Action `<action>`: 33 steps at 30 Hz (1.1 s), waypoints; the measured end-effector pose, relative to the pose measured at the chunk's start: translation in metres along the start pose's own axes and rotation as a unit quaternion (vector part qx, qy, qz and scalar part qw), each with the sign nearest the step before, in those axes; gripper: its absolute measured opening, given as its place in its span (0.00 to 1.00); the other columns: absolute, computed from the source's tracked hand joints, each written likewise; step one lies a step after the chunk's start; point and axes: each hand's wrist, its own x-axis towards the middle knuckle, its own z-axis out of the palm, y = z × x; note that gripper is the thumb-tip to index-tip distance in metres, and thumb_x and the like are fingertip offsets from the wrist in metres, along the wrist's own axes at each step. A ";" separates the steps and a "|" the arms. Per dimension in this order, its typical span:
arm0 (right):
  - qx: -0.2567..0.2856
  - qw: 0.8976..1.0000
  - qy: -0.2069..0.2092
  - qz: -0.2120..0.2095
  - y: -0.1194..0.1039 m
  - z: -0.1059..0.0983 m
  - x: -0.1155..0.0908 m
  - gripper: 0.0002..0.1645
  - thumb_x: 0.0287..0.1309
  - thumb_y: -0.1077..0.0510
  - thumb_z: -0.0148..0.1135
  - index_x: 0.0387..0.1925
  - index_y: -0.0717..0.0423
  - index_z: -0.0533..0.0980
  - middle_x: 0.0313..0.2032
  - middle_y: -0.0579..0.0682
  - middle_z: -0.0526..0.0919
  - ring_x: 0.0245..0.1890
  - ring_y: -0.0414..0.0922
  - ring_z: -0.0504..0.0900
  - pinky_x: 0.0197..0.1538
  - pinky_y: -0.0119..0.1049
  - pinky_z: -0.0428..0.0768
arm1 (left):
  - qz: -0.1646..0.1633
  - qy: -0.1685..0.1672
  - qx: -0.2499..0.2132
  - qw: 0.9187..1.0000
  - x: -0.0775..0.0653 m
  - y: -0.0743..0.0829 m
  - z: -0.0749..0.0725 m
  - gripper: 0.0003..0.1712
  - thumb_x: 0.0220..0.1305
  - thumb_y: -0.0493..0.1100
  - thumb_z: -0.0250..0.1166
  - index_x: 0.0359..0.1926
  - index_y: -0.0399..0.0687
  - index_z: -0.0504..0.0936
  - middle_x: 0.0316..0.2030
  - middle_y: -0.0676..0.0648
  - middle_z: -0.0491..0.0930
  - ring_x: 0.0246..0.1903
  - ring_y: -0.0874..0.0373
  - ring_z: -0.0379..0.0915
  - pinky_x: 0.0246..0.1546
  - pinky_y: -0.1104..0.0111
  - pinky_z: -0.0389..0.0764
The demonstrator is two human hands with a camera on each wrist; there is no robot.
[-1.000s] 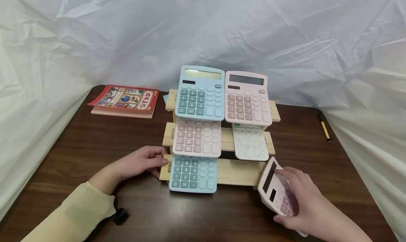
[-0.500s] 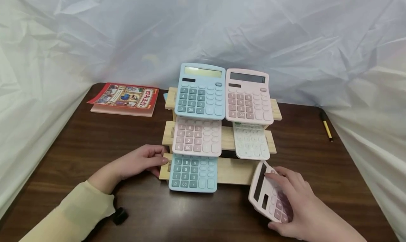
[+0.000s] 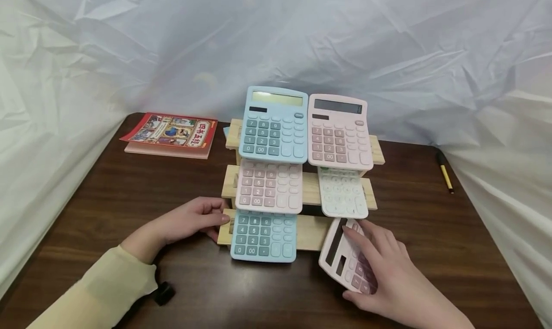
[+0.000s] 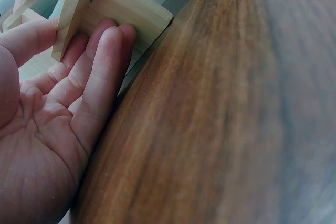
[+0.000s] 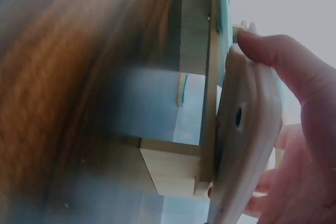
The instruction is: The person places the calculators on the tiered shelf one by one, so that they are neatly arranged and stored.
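Note:
A stepped wooden rack [image 3: 310, 233] bears calculators on its tiers. My left hand [image 3: 191, 221] pinches the left end of its lowest tier; in the left wrist view the thumb and fingertips touch the wood [image 4: 123, 6]. My right hand [image 3: 388, 271] grips a tilted pink calculator [image 3: 338, 252] at the right part of that tier. The right wrist view shows this calculator's side [image 5: 247, 129] close against the rack. A blue calculator [image 3: 263, 238] lies left on the lowest tier. Above are a pink calculator [image 3: 269, 187] and a white calculator [image 3: 342, 194], their tops hidden.
On the top tier lean a blue calculator [image 3: 273, 127] and a pink calculator [image 3: 339, 135]. A red book [image 3: 172, 132] lies at the back left of the dark table [image 3: 241, 295]. A yellow-black pen [image 3: 445, 173] lies right, a small black object [image 3: 164, 293] near the left sleeve.
My right hand has moved left with the pink calculator, bringing it from beside the rack's right end over the lowest tier. My left hand has stayed at the rack.

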 end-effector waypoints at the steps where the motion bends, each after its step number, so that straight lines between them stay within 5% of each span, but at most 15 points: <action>1: 0.000 1.000 0.003 0.002 -0.001 0.002 0.000 0.66 0.34 0.26 0.72 0.74 0.40 0.55 0.70 0.54 0.56 0.64 0.50 0.59 0.53 0.49 0.62 | 0.000 0.000 -0.001 1.000 0.000 -0.001 0.000 0.17 0.73 0.47 0.56 0.51 0.37 0.74 0.45 0.38 0.82 0.40 0.46 0.80 0.40 0.54 0.83; 8: -0.015 0.998 0.038 0.039 -0.010 0.012 0.004 0.65 0.34 0.26 0.72 0.73 0.38 0.56 0.68 0.59 0.56 0.62 0.54 0.59 0.49 0.60 0.67 | -0.006 0.003 -0.003 1.000 -0.001 0.000 0.000 0.17 0.72 0.47 0.56 0.51 0.37 0.73 0.46 0.39 0.82 0.40 0.46 0.80 0.41 0.54 0.82; 21: -0.049 0.993 0.071 0.083 -0.026 0.018 0.012 0.63 0.36 0.18 0.64 0.68 0.50 0.66 0.64 0.64 0.59 0.57 0.62 0.60 0.48 0.62 0.67 | -0.006 0.003 -0.010 1.000 0.000 0.002 0.000 0.19 0.72 0.47 0.56 0.54 0.37 0.71 0.47 0.39 0.81 0.42 0.46 0.79 0.41 0.54 0.82; 28: -0.038 0.996 -0.040 0.063 -0.021 0.004 0.001 0.75 0.29 0.17 0.67 0.76 0.41 0.47 0.72 0.60 0.47 0.66 0.59 0.53 0.52 0.55 0.75 | 0.001 -0.007 -0.017 1.000 0.001 -0.001 0.001 0.19 0.73 0.47 0.55 0.55 0.37 0.70 0.48 0.38 0.81 0.44 0.45 0.79 0.41 0.53 0.82; 33: -0.051 0.995 -0.079 0.044 -0.016 -0.003 -0.004 0.74 0.32 0.23 0.71 0.76 0.38 0.44 0.75 0.53 0.41 0.67 0.54 0.53 0.43 0.43 0.80 | -0.001 0.000 -0.013 1.000 0.001 -0.002 0.001 0.19 0.73 0.47 0.55 0.54 0.37 0.71 0.48 0.38 0.81 0.43 0.44 0.79 0.40 0.53 0.82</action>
